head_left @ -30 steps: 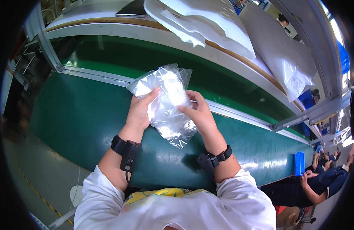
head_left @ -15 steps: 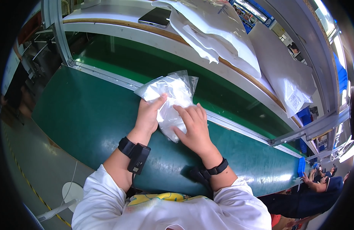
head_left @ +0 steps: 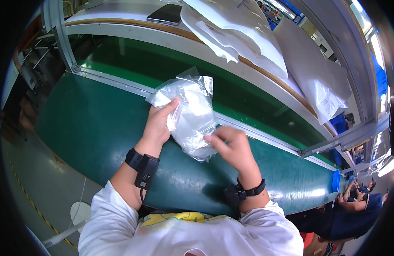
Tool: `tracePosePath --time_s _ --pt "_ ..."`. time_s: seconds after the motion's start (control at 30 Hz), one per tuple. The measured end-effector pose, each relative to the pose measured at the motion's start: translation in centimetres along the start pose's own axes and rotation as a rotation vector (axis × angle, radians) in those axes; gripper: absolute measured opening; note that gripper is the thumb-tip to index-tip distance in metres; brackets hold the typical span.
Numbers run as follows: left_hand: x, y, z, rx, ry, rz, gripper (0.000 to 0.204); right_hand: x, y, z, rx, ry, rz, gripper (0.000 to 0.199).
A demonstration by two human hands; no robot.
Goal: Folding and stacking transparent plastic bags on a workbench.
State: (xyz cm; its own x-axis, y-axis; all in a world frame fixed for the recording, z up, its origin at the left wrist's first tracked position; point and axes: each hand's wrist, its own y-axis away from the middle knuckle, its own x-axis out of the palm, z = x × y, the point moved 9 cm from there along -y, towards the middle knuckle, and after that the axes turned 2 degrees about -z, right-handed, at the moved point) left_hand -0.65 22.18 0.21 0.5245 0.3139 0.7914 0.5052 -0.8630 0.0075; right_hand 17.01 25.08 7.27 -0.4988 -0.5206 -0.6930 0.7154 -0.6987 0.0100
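Item: clear plastic bag [head_left: 190, 113], white contents, over green conveyor belt [head_left: 90, 128]. I see left hand [head_left: 156, 126] fingers pinching its upper edge; right hand [head_left: 231, 147] fingers pinch the lower end. I judge smoothing underway; sealing needs steady grip.

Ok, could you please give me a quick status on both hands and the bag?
Left hand gripping clear plastic bag over green belt. Right hand pinching its lower edge. Nothing in the way.

We see the scene brightly and evenly lit, with daylight flaring white along the upper right rim. Glare streaks the clear plastic bag [head_left: 189, 112] and sheens the green conveyor belt [head_left: 90, 128], where soft shadows fall under the forearms. Fisheye distortion bows the belt's metal rail [head_left: 120, 83]; a black vignette rings the frame, and detail softens at the edges.
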Motion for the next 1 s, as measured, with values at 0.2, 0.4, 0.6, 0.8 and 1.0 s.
tracePosePath --time_s 0.2,0.4,0.6,0.8,1.0 --pt "2.0 1.2 1.5 -0.153 0.015 0.114 0.032 -1.2 -1.5 -0.9 -0.262 -0.246 -0.268 0.064" --pt "0.9 0.9 2.3 -0.242 0.181 0.107 0.031 4.0 -1.7 -2.9 0.070 -0.721 0.093 0.068" --pt "0.1 1.1 2.8 -0.399 0.233 0.068 0.036 6.5 -1.5 -2.8 0.113 -1.109 0.136 0.075" --pt "1.8 2.4 2.6 -0.412 0.256 0.132 0.042 6.2 -2.6 -2.3 -0.023 -1.122 0.103 0.088" --pt "1.8 2.1 3.7 -0.369 0.224 0.270 0.038 5.9 -1.6 -0.8 -0.114 -1.095 0.087 0.070"
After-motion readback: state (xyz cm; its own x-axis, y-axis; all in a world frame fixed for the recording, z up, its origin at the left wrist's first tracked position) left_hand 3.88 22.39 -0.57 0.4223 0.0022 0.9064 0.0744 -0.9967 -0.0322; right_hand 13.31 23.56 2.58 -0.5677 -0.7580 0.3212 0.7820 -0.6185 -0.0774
